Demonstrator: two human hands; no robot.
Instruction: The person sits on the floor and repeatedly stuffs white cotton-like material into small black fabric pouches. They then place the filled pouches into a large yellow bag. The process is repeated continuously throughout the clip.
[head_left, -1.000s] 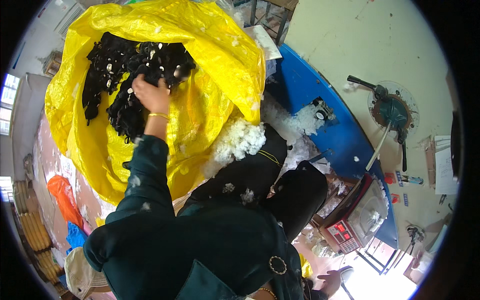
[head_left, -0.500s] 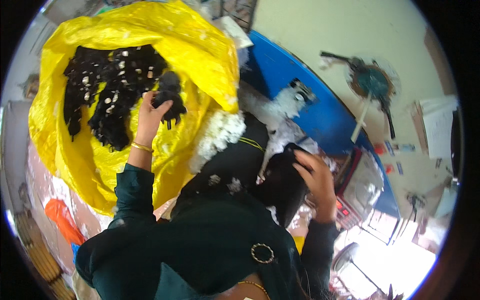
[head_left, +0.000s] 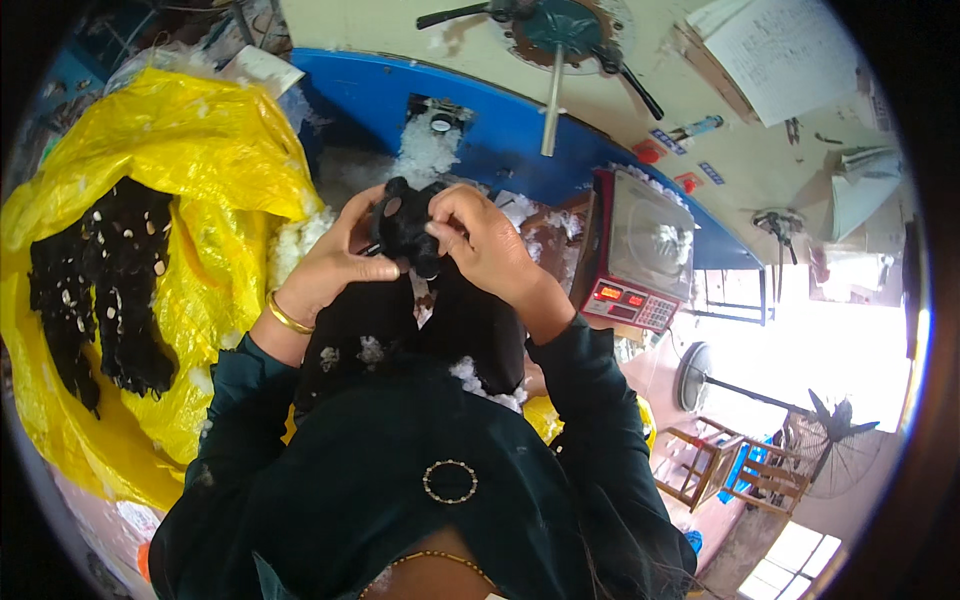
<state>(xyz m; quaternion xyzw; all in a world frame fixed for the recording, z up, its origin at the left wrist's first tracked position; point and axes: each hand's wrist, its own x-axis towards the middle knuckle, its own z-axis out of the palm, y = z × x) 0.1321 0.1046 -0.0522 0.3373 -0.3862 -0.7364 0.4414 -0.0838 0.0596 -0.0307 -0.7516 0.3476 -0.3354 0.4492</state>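
Observation:
A small black plush toy (head_left: 402, 222) with rounded knobs and a pinkish patch is held above my lap. My left hand (head_left: 330, 262) grips its left side, thumb low along it. On the other side my right hand (head_left: 492, 248) pinches it with bent fingers. Part of the toy is hidden behind the fingers. Beyond the hands, a round metal nozzle (head_left: 442, 123) sticks out of a blue panel (head_left: 345, 92), with white fluffy stuffing (head_left: 425, 152) heaped beneath it. To the left, a yellow sack (head_left: 225, 135) gapes around several black plush pieces (head_left: 130, 270).
A red scale (head_left: 645, 245) with a lit display stands right of my hands. Above the blue panel is a lever handle (head_left: 555, 95). Papers (head_left: 785, 55) lie at the upper right. A standing fan (head_left: 832, 430) and wooden stools (head_left: 715, 465) appear farther right.
My left hand has come out of the yellow sack with the black plush toy. Both hands now meet on it in front of me. The view has swung to the right.

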